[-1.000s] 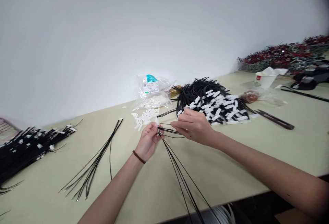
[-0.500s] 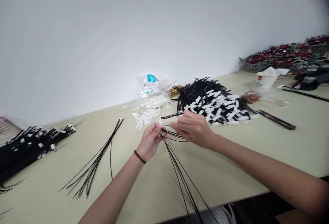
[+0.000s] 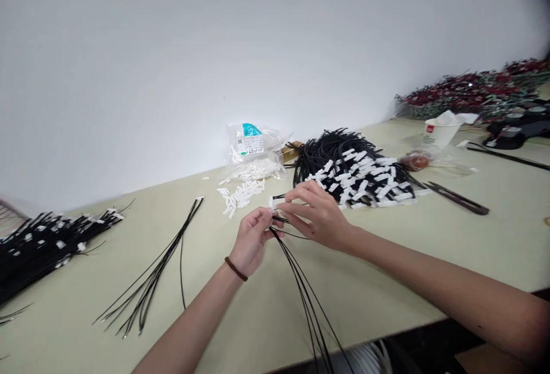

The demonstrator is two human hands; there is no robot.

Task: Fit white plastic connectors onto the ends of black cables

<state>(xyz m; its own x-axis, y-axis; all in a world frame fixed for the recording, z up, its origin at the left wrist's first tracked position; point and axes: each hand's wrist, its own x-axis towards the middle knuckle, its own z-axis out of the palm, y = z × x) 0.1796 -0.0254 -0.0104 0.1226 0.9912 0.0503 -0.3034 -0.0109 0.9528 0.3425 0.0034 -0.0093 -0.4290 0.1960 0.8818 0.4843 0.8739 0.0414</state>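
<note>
My left hand [image 3: 251, 239] is closed around a bunch of thin black wires [image 3: 305, 299] that trail down off the table's front edge. A brown band circles its wrist. My right hand [image 3: 315, 216] pinches the upper end of one of those wires, where a small white connector [image 3: 271, 202] sits at the tip, right beside my left fingertips. Just behind my hands lies a scatter of loose white connectors [image 3: 240, 195].
A big heap of black wires with white connectors [image 3: 352, 170] lies behind my right hand. A clear bag of connectors [image 3: 253, 150] leans by the wall. Loose black wires [image 3: 158, 271] and another finished pile [image 3: 38, 248] lie left. A paper cup [image 3: 438, 130], dark tongs [image 3: 458, 199] and red parts sit right.
Both hands have shifted slightly right and toward me with the wires. My right fingers have come in closer to the white connector at the wire's tip.
</note>
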